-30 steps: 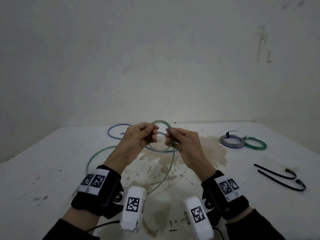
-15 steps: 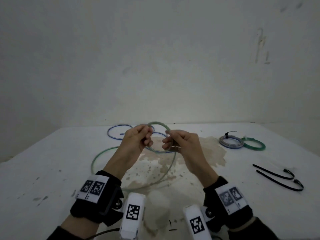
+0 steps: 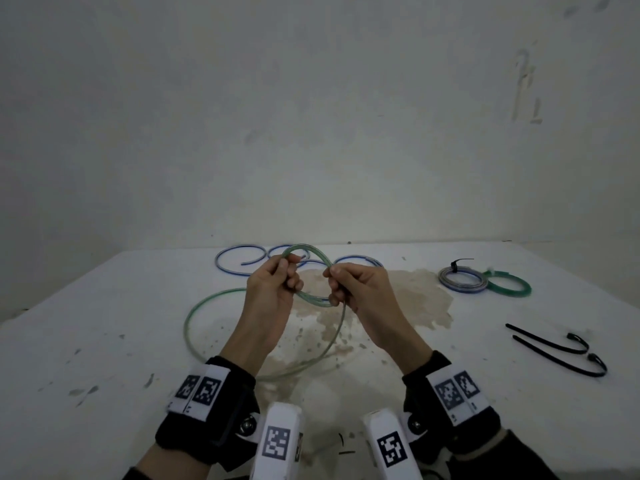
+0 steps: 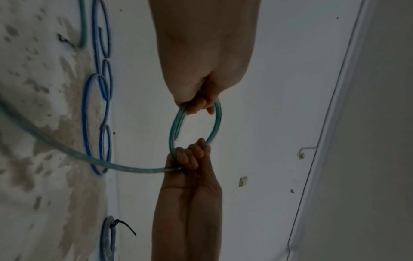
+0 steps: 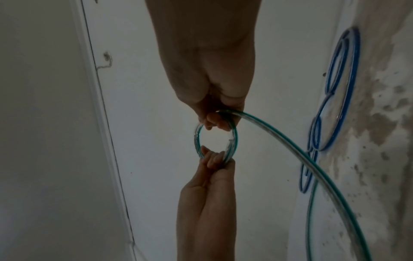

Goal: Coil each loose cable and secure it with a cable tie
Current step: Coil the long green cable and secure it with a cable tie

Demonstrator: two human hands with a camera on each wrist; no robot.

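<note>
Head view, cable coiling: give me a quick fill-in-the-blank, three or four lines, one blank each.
1. Both hands grip a coil of ____ cable above the table.
2. The loose cable lying at the table's far edge, behind the left hand and right hand, is ____.
3. The spare black cable ties lying to the right number ____.
4. The finished blue-grey coil is bound with a ____ tie.

Missing words: green; blue; two; black
</note>
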